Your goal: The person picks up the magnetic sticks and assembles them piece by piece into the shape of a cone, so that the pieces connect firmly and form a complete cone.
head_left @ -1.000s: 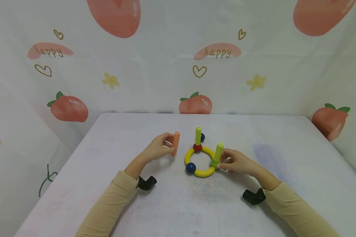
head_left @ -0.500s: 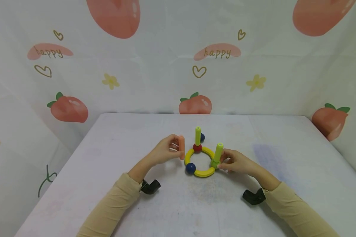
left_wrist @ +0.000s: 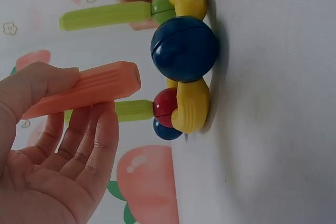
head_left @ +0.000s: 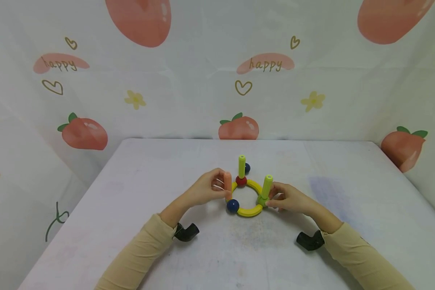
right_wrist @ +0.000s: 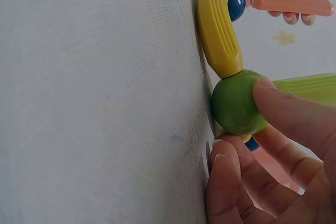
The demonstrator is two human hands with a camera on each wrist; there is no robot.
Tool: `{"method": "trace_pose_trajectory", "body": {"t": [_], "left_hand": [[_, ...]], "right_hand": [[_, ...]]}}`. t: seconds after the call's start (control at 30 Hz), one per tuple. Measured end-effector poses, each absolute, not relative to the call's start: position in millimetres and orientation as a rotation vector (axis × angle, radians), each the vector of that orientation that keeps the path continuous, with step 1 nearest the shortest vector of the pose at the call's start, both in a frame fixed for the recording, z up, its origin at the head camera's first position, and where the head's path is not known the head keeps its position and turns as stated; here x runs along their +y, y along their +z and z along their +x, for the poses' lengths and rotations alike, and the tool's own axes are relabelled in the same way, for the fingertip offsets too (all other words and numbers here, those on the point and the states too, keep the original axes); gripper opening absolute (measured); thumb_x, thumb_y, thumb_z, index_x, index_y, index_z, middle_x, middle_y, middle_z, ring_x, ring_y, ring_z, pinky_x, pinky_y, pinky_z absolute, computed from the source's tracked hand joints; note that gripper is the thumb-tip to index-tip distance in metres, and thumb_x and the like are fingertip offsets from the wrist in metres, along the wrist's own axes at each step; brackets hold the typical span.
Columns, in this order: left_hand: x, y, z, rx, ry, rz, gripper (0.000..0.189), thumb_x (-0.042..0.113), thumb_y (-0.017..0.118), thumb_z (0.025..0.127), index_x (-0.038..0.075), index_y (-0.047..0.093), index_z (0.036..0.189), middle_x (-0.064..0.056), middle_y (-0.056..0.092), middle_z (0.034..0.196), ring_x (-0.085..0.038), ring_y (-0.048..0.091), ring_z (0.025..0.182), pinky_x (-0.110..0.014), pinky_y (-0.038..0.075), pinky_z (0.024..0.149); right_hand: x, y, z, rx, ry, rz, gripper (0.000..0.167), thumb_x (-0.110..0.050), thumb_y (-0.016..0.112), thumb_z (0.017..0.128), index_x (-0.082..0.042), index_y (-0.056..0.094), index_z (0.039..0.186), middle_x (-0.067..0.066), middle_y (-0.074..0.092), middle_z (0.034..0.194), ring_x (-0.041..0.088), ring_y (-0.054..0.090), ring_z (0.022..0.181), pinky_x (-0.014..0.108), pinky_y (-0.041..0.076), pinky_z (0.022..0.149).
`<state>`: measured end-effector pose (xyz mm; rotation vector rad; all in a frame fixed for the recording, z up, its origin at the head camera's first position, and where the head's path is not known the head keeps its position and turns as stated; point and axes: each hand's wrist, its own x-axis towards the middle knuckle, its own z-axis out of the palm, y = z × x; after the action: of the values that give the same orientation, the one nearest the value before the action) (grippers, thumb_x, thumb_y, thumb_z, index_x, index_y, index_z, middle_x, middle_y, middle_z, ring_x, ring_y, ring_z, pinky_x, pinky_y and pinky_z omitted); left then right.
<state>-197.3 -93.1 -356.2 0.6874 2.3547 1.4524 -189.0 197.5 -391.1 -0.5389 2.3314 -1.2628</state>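
Note:
My left hand (head_left: 209,188) pinches an orange stick (head_left: 227,185) between thumb and fingers, upright close above the blue ball (head_left: 233,206). In the left wrist view the stick's lower end (left_wrist: 131,78) is apart from that ball (left_wrist: 185,49). My right hand (head_left: 289,197) grips the green ball (right_wrist: 239,102) at the ring's right side, thumb on top and fingers beneath. A lime stick (head_left: 267,187) stands up from the green ball. Curved yellow pieces (head_left: 250,211) join the blue, green and red balls into a ring. Another lime stick (head_left: 242,166) rises from the red ball (head_left: 241,181).
A second dark blue ball (head_left: 247,168) lies behind the red ball, outside the ring. Black curved pieces (head_left: 188,233) stick out at both sleeve cuffs. The white table (head_left: 333,257) ends at a printed cloth backdrop (head_left: 188,80).
My left hand has carried the orange stick rightward and a little nearer, from left of the ring to over the blue ball. My right hand and the ring have stayed put.

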Motion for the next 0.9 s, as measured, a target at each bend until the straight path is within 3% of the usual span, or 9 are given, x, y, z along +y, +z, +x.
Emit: {"method": "trace_pose_trajectory", "body": {"t": [0.9], "left_hand": [[-85.5,-359.4,-191.7,2.319,1.395,0.806,0.035,0.006,0.068,0.083,0.000,0.051,0.113,-0.018,0.059,0.110,-0.022,0.062,0.097,-0.027,0.054,0.083]], "right_hand": [[197.1,-390.5,-187.8,2.325,-1.271,-0.555,0.032,-0.022,0.066,0.087,-0.001,0.050,0.107,0.016,0.057,0.100,0.019,0.057,0.074,0.028,0.051,0.059]]}}
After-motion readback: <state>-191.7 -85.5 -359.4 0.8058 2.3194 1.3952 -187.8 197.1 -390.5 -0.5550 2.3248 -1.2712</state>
